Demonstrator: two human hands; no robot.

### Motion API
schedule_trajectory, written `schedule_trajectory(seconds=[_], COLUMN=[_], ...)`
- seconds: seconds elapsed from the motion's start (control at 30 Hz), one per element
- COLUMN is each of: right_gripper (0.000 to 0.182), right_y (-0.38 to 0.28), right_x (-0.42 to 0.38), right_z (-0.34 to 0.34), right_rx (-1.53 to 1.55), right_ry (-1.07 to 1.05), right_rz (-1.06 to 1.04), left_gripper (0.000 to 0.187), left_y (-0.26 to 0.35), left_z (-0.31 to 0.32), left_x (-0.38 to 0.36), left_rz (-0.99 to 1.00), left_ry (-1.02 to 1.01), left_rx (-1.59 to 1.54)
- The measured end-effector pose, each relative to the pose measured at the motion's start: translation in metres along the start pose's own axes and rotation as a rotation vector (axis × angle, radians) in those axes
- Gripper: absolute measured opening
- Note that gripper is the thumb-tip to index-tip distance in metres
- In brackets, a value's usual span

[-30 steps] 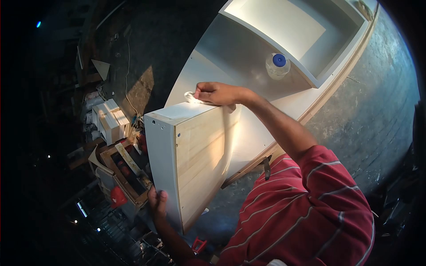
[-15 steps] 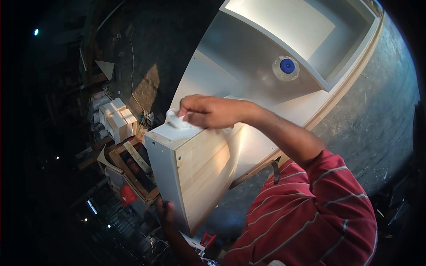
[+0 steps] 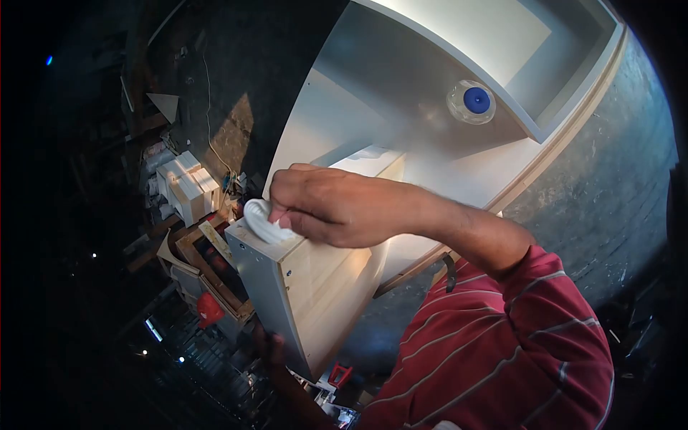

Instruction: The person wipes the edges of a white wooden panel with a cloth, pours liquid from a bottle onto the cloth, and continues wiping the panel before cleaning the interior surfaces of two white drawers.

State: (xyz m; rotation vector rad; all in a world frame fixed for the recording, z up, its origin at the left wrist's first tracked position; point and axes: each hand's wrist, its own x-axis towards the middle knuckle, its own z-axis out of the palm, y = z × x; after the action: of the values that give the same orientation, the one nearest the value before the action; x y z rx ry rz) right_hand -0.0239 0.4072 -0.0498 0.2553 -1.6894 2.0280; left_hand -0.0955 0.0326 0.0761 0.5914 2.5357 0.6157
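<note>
My right hand [image 3: 333, 208] pinches a bunched white cloth [image 3: 264, 221] and presses it on the white top face near the front corner of a wooden box [image 3: 322, 287]. This box has a pale, bare wood side, a grey-white narrow front and screw holes near its corner. It stands on edge against a large white cabinet piece [image 3: 308, 136]. Low at the box's front, in shadow, my left hand [image 3: 270, 349] grips its far edge, with part of the fingers hidden.
A clear container with a blue cap [image 3: 476, 100] stands on the white cabinet piece beside a raised curved frame [image 3: 444, 50]. On the floor at left are stacked wooden blocks [image 3: 188, 188], a wooden frame and a red object [image 3: 209, 309]. A red-handled tool [image 3: 340, 375] lies below the box.
My right hand has slid the cloth toward the near left corner of the box's top, uncovering the far end of that face. My left hand stays low at the box's front.
</note>
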Motion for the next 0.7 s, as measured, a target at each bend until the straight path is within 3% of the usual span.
schedule_trajectory(seconds=[0.07, 0.17, 0.2, 0.23, 0.33, 0.37, 0.4, 0.5, 0.57, 0.63, 0.7], right_gripper=[0.016, 0.025, 0.029, 0.032, 0.035, 0.034, 0.034, 0.029, 0.029, 0.03, 0.032], right_y=[0.002, 0.095, 0.117, 0.144, 0.157, 0.142, 0.084, 0.005, 0.009, 0.05, 0.097], right_x=[-0.001, -0.041, -0.06, -0.078, -0.079, -0.068, -0.039, 0.003, 0.021, 0.024, 0.007], right_z=[0.003, -0.011, -0.02, -0.03, -0.039, -0.029, -0.025, 0.001, 0.003, -0.001, -0.01], right_rx=[0.071, -0.148, -0.131, -0.234, -0.333, -0.336, -0.103, -0.02, 0.059, -0.044, -0.025], right_ry=[0.041, 0.068, 0.073, 0.058, -0.076, -0.132, -0.089, -0.041, -0.104, -0.184, -0.188], right_rz=[-0.03, 0.206, 0.594, 0.774, 0.712, 0.456, 0.48, -0.035, -0.067, 0.063, 0.491], left_gripper=[0.076, 0.073, 0.073, 0.072, 0.071, 0.071, 0.071, 0.07, 0.07, 0.07, 0.071], left_y=[0.019, 0.011, 0.011, 0.013, 0.014, 0.014, 0.013, -0.005, -0.015, 0.0, 0.02], left_z=[0.007, 0.003, 0.003, 0.004, 0.005, 0.003, 0.001, -0.001, -0.007, -0.001, 0.005], left_x=[0.005, -0.001, -0.002, -0.002, 0.004, 0.002, -0.001, -0.004, -0.006, -0.004, 0.003], left_rz=[0.038, 0.0, -0.003, 0.004, 0.036, 0.036, 0.027, 0.009, 0.003, -0.018, -0.034], left_ry=[0.029, 0.045, 0.051, 0.048, 0.037, 0.024, 0.024, 0.056, -0.014, -0.004, 0.012], left_rx=[-0.059, -0.065, -0.062, -0.062, -0.059, -0.052, -0.044, -0.095, -0.039, -0.093, -0.151])
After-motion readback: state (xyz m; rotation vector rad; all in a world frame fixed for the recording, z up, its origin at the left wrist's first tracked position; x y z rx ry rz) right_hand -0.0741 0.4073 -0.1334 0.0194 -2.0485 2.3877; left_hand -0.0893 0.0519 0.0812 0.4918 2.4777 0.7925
